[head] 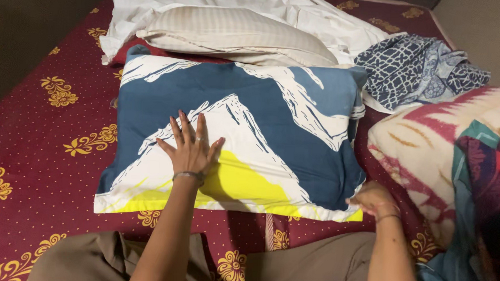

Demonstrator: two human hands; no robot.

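Fingers of my left hand (192, 149) spread flat on the pillow (236, 140); my right hand (373, 200) pinches its near right corner. A striped pillow (237, 36), white sheet (300, 13) and blue patterned cloth (416, 69) lie beyond, a folded blanket (429, 148) right. I see the pillow's long axis running left-right on the maroon bedspread (41, 148), printed with blue, white and yellow peaks.

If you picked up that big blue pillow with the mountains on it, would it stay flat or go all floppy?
The pillow would probably sag a little, not stay stiff: it looks plump, and its cover wrinkles near the right hand. It is likely light for its size. It shouldn't roll, since it lies flat on the red bedsheet under the spread left hand.
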